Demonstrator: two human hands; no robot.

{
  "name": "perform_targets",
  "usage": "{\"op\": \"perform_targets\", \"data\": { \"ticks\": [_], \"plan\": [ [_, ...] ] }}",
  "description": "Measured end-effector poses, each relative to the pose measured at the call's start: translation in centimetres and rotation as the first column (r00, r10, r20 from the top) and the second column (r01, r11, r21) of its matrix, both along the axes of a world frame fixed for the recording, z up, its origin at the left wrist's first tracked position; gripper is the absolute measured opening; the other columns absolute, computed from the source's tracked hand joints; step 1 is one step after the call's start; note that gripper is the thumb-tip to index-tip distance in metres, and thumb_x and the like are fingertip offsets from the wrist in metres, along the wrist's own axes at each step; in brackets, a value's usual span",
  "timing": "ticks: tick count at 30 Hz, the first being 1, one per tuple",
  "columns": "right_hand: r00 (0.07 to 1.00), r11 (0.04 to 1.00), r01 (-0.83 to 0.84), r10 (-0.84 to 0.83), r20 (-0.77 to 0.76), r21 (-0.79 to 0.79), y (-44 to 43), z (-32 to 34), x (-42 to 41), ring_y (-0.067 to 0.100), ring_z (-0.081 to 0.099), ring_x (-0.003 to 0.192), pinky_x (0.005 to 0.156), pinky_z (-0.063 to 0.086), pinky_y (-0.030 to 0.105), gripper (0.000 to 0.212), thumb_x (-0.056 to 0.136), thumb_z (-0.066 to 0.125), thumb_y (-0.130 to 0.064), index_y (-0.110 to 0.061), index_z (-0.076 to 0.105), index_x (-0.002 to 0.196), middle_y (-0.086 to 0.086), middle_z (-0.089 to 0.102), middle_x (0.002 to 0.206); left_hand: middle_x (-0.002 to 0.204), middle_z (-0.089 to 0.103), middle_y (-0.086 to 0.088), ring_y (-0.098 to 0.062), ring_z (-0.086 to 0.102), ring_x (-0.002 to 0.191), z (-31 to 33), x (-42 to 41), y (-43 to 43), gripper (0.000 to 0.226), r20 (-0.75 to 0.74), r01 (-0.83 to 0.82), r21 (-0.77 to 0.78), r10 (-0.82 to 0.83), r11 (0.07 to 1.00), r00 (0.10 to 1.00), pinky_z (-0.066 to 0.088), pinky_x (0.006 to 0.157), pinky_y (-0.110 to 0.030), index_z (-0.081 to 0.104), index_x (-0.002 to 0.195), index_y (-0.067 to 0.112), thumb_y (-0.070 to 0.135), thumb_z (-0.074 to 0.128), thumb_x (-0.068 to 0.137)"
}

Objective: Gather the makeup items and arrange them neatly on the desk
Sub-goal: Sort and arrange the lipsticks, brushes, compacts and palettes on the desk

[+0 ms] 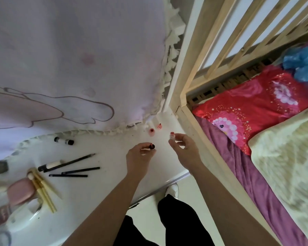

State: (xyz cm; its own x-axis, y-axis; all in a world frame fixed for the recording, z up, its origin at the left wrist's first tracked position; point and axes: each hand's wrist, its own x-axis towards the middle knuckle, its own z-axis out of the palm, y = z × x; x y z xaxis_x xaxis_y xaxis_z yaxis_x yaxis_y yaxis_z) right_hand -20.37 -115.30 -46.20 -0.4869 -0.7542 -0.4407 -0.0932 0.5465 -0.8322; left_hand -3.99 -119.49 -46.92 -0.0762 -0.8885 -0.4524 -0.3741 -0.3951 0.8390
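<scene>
Dark rnd tube (151,146), clear red-top vial (172,136)

White desk (100,157) — black pencils (80,169)

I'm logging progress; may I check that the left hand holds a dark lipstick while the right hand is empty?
Not quite: the head view shows the right hand is not empty; it pinches a small clear tube with a red tip. The left hand does hold a dark lipstick.

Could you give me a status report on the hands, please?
Left hand pinches dark tube. Right hand holds red-topped tube. Pencils loose on desk. Nothing between hands and desk.
</scene>
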Motion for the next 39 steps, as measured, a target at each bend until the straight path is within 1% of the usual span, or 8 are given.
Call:
{"op": "perform_targets", "data": {
  "ticks": [3, 7, 11, 17, 23, 27, 34, 39],
  "plan": [
    [0.995, 0.999, -0.039, 0.036, -0.09, -0.036, -0.4, -2.5, -0.7, 0.001, 0.064, 0.084, 0.074, 0.047, 0.018, 0.013, 0.087, 0.074, -0.034, -0.031, 0.069, 0.098, -0.015, 0.07, 0.096, 0.08, 0.073, 0.014, 0.002, 0.061, 0.067, -2.1, -1.0, -0.4, 0.013, 0.118, 0.0, -0.018, 0.002, 1.0, 0.993, 0.05, 0.072, -0.018, 0.076, 0.088, 0.028, 0.023, 0.079, 0.077],
    [0.982, 0.987, -0.13, 0.115, -0.148, -0.09, -0.8, -5.4, -1.3, 0.003, 0.067, 0.084, 0.079, 0.052, 0.021, 0.02, 0.085, 0.077, -0.017, -0.028, 0.069, 0.1, -0.014, 0.072, 0.093, 0.091, 0.071, 0.015, -0.002, 0.06, 0.072, -4.4, -2.1, -0.7, 0.016, 0.219, 0.007, -0.058, 0.006, 0.998, 0.976, 0.05, 0.074, -0.019, 0.076, 0.093, 0.03, 0.028, 0.079, 0.077],
    [0.962, 0.971, -0.195, 0.162, -0.219, -0.139, -2.1, -6.4, -1.5, 0.003, 0.065, 0.082, 0.079, 0.05, 0.013, 0.02, 0.086, 0.076, -0.018, -0.023, 0.071, 0.105, -0.014, 0.07, 0.089, 0.1, 0.065, 0.012, -0.008, 0.061, 0.084, -5.0, -3.2, -0.9, 0.019, 0.282, -0.013, -0.112, 0.044, 0.994, 0.958, 0.049, 0.079, -0.026, 0.076, 0.097, 0.032, 0.034, 0.078, 0.078],
    [0.929, 0.95, -0.28, 0.231, -0.29, -0.139, -3.3, -6.9, -1.4, 0.002, 0.063, 0.08, 0.077, 0.048, 0.011, 0.02, 0.087, 0.074, -0.022, -0.023, 0.073, 0.107, -0.015, 0.068, 0.086, 0.095, 0.071, 0.012, -0.017, 0.061, 0.088, -5.7, -3.9, -0.8, 0.018, 0.295, -0.051, -0.135, 0.089, 0.989, 0.951, 0.051, 0.082, -0.035, 0.075, 0.097, 0.036, 0.035, 0.077, 0.079],
    [0.897, 0.94, -0.33, 0.284, -0.338, -0.085, -2.7, -6.5, -1.6, 0.001, 0.062, 0.086, 0.086, 0.05, 0.015, 0.033, 0.088, 0.072, -0.017, -0.018, 0.069, 0.121, -0.011, 0.069, 0.098, 0.096, 0.067, 0.009, -0.016, 0.058, 0.086, -5.4, -3.9, -0.7, 0.026, 0.301, -0.057, -0.135, 0.096, 0.989, 0.949, 0.049, 0.08, -0.03, 0.073, 0.106, 0.03, 0.029, 0.077, 0.08],
    [0.914, 0.964, -0.265, 0.25, -0.32, -0.004, -1.4, -5.5, -1.5, 0.009, 0.063, 0.094, 0.092, 0.054, 0.03, 0.041, 0.091, 0.064, -0.016, -0.016, 0.06, 0.132, -0.006, 0.067, 0.111, 0.108, 0.062, 0.005, -0.012, 0.057, 0.089, -4.6, -2.2, -0.1, 0.032, 0.301, -0.039, -0.12, 0.074, 0.992, 0.951, 0.046, 0.083, -0.024, 0.067, 0.115, 0.023, 0.023, 0.073, 0.083],
    [0.882, 0.985, -0.171, 0.136, -0.45, -0.038, -0.3, -1.2, 2.7, 0.009, 0.06, 0.09, 0.08, 0.053, 0.036, 0.019, 0.096, 0.055, -0.024, -0.024, 0.056, 0.116, -0.012, 0.055, 0.109, 0.12, 0.056, 0.006, -0.014, 0.054, 0.11, -0.3, 5.2, 0.1, 0.026, 0.399, 0.113, -0.247, -0.005, 0.962, 0.917, 0.043, 0.093, -0.026, 0.065, 0.118, 0.025, 0.023, 0.061, 0.092],
    [0.831, 0.94, -0.322, 0.224, -0.508, -0.112, -3.0, 1.3, 10.0, 0.008, 0.061, 0.091, 0.075, 0.054, 0.032, 0.015, 0.096, 0.057, -0.026, -0.026, 0.058, 0.11, -0.014, 0.056, 0.101, 0.125, 0.055, 0.0, -0.02, 0.053, 0.114, 1.9, 13.4, -0.9, 0.03, 0.478, 0.147, -0.316, 0.024, 0.937, 0.878, 0.046, 0.1, -0.04, 0.064, 0.122, 0.019, 0.021, 0.062, 0.092]
  ]
}}
